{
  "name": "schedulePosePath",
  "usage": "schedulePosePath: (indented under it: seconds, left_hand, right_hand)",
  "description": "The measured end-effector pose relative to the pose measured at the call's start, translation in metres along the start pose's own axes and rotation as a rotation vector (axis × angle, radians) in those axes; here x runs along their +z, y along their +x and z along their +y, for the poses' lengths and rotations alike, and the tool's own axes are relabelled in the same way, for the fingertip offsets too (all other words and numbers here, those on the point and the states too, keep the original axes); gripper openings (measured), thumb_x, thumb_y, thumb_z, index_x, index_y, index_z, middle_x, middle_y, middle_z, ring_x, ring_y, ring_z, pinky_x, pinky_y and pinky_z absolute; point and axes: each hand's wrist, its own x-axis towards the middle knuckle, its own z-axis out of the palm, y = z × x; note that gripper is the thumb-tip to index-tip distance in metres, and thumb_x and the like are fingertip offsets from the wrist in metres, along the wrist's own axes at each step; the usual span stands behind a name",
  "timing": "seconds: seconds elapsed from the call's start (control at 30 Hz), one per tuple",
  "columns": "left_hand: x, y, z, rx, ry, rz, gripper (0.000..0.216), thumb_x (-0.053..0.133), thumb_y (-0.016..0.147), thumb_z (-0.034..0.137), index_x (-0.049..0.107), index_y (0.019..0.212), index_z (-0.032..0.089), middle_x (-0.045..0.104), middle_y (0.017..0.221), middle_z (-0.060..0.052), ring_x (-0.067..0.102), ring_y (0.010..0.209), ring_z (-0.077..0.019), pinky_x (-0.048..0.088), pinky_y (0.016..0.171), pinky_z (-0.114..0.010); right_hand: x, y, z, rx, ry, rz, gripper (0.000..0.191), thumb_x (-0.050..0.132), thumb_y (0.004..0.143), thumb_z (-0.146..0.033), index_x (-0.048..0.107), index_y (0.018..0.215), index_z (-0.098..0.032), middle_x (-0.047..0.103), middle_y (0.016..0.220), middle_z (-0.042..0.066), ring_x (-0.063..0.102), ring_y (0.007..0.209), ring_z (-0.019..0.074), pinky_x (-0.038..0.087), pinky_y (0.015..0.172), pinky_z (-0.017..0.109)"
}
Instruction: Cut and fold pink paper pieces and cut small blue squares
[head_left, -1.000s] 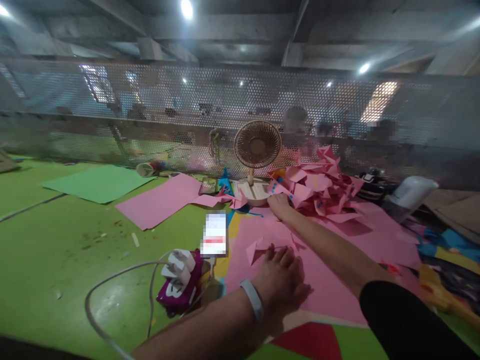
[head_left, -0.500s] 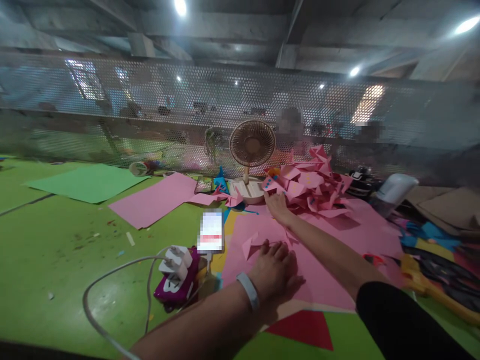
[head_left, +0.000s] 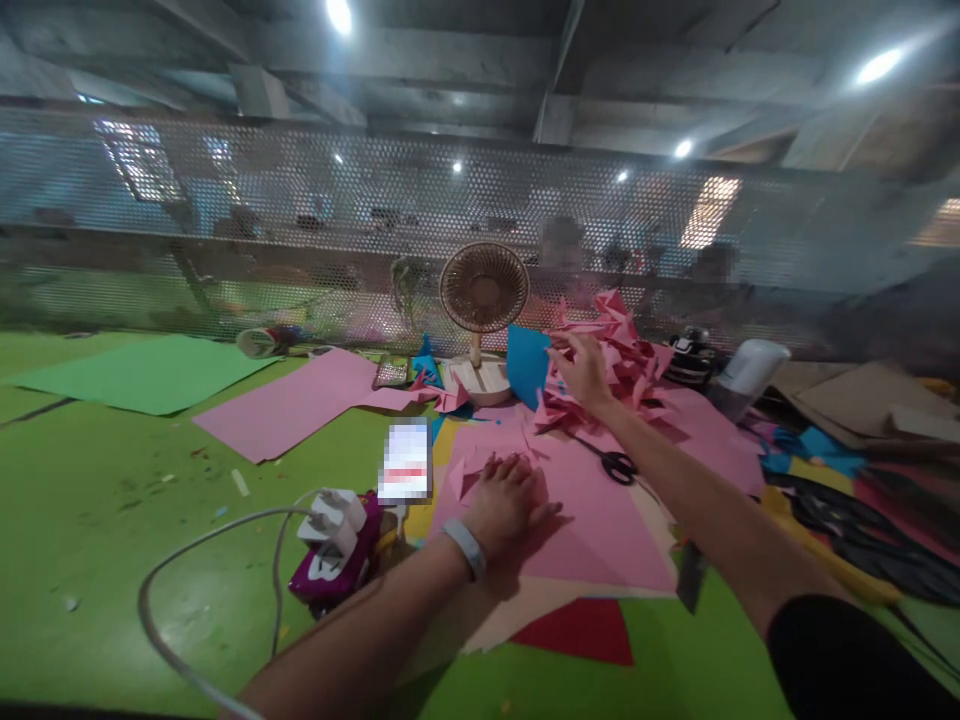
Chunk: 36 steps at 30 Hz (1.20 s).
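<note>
Palm down, my left hand (head_left: 504,508) lies with its fingers out on a small folded pink paper piece (head_left: 466,475), over a large pink sheet (head_left: 592,535). My right hand (head_left: 583,368) is raised beside the pile of folded pink papers (head_left: 626,345), its fingers pinched at the right edge of a blue paper piece (head_left: 528,365). That blue piece stands upright in front of the pile. Black-handled scissors (head_left: 618,466) rest on the pink sheet below my right wrist.
A small fan (head_left: 484,290) stands at the back before a perforated metal screen. Left of my hands are a phone (head_left: 405,460), a purple power strip (head_left: 334,565) with plugs and cable, and pink and green sheets (head_left: 150,375). A yellow-handled tool (head_left: 817,545) lies right.
My right hand has picked up the blue paper, which now stands at the pile. The black-handled scissors have come into view. The camera has turned slightly right; my left hand stays on the pink paper.
</note>
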Motion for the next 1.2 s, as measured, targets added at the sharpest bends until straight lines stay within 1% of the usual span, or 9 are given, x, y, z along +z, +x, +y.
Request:
schedulePosePath:
  seconds: [0.13, 0.23, 0.33, 0.43, 0.5, 0.63, 0.8, 0.97, 1.2]
  left_hand:
    - [0.002, 0.008, -0.011, -0.027, 0.015, -0.015, 0.044, 0.046, 0.085, 0.048, 0.052, 0.116, 0.018, 0.053, 0.124, -0.013, 0.042, 0.121, -0.0281, 0.028, 0.102, -0.049]
    - [-0.01, 0.014, -0.01, 0.029, -0.072, 0.15, 0.042, 0.048, 0.086, 0.04, 0.046, 0.122, 0.018, 0.054, 0.123, -0.014, 0.049, 0.115, -0.0263, 0.035, 0.099, -0.046]
    - [-0.037, 0.019, 0.0, 0.041, -0.219, 0.528, 0.065, 0.056, 0.082, 0.039, 0.026, 0.135, 0.016, 0.047, 0.129, -0.017, 0.043, 0.12, -0.026, 0.039, 0.097, -0.043]
    - [-0.064, 0.02, 0.015, 0.152, -0.26, 0.641, 0.08, 0.062, 0.077, 0.038, 0.015, 0.139, 0.018, 0.033, 0.139, -0.017, 0.032, 0.128, -0.0276, 0.033, 0.102, -0.047]
    - [-0.074, 0.018, 0.025, 0.229, -0.234, 0.527, 0.067, 0.058, 0.081, 0.034, 0.024, 0.136, 0.018, 0.041, 0.134, -0.015, 0.039, 0.123, -0.0266, 0.038, 0.098, -0.044]
    - [-0.07, 0.01, 0.035, 0.254, -0.146, 0.168, 0.026, 0.043, 0.089, 0.021, 0.053, 0.113, 0.018, 0.067, 0.094, -0.006, 0.063, 0.083, -0.0183, 0.05, 0.075, -0.034]
    - [-0.064, -0.008, 0.026, 0.22, -0.312, 0.165, 0.02, 0.048, 0.089, 0.025, 0.062, 0.102, 0.021, 0.07, 0.089, -0.003, 0.064, 0.079, -0.0153, 0.05, 0.071, -0.029]
    - [-0.065, -0.018, 0.006, 0.27, -0.485, 0.088, 0.021, 0.05, 0.088, 0.022, 0.063, 0.104, 0.022, 0.069, 0.098, -0.004, 0.063, 0.091, -0.0143, 0.05, 0.08, -0.03]
    - [-0.06, -0.026, -0.012, 0.247, -0.299, -0.105, 0.022, 0.048, 0.087, 0.018, 0.063, 0.102, 0.023, 0.066, 0.101, -0.003, 0.06, 0.094, -0.0153, 0.048, 0.083, -0.032]
  right_hand:
    - [-0.043, 0.0, -0.001, -0.034, 0.151, 0.21, 0.023, 0.051, 0.085, -0.03, 0.06, 0.104, -0.019, 0.065, 0.093, 0.006, 0.058, 0.086, 0.0188, 0.043, 0.08, 0.033]
    - [-0.084, -0.011, -0.007, -0.191, 0.171, 0.299, 0.015, 0.055, 0.083, -0.025, 0.064, 0.095, -0.021, 0.066, 0.088, 0.004, 0.057, 0.086, 0.0185, 0.043, 0.081, 0.033]
    - [-0.123, -0.033, -0.016, -0.367, 0.082, 0.231, 0.018, 0.056, 0.083, -0.02, 0.064, 0.098, -0.022, 0.067, 0.09, 0.003, 0.057, 0.088, 0.0185, 0.043, 0.083, 0.034]
    - [-0.143, -0.064, -0.029, -0.551, 0.002, 0.006, 0.021, 0.056, 0.083, -0.02, 0.061, 0.103, -0.022, 0.067, 0.089, 0.004, 0.056, 0.089, 0.0192, 0.042, 0.085, 0.036]
    - [-0.144, -0.088, -0.038, -0.623, -0.006, -0.155, 0.02, 0.052, 0.085, -0.018, 0.061, 0.102, -0.022, 0.067, 0.091, 0.004, 0.056, 0.091, 0.0186, 0.042, 0.088, 0.037]
    - [-0.125, -0.132, -0.044, -0.597, 0.061, -0.33, 0.024, 0.045, 0.086, -0.014, 0.058, 0.105, -0.022, 0.066, 0.093, 0.005, 0.056, 0.094, 0.0179, 0.038, 0.096, 0.04]
    - [-0.11, -0.162, -0.021, -0.425, 0.066, -0.361, 0.034, 0.053, 0.08, -0.021, 0.052, 0.113, -0.015, 0.062, 0.106, 0.012, 0.054, 0.1, 0.0237, 0.041, 0.092, 0.044]
    - [-0.121, -0.167, -0.001, -0.431, 0.075, -0.446, 0.022, 0.047, 0.085, -0.015, 0.06, 0.102, -0.019, 0.065, 0.102, 0.008, 0.057, 0.097, 0.0202, 0.039, 0.093, 0.042]
    - [-0.128, -0.181, -0.011, -0.44, 0.023, -0.563, 0.022, 0.047, 0.087, -0.017, 0.063, 0.101, -0.019, 0.063, 0.103, 0.011, 0.056, 0.094, 0.0204, 0.047, 0.079, 0.034]
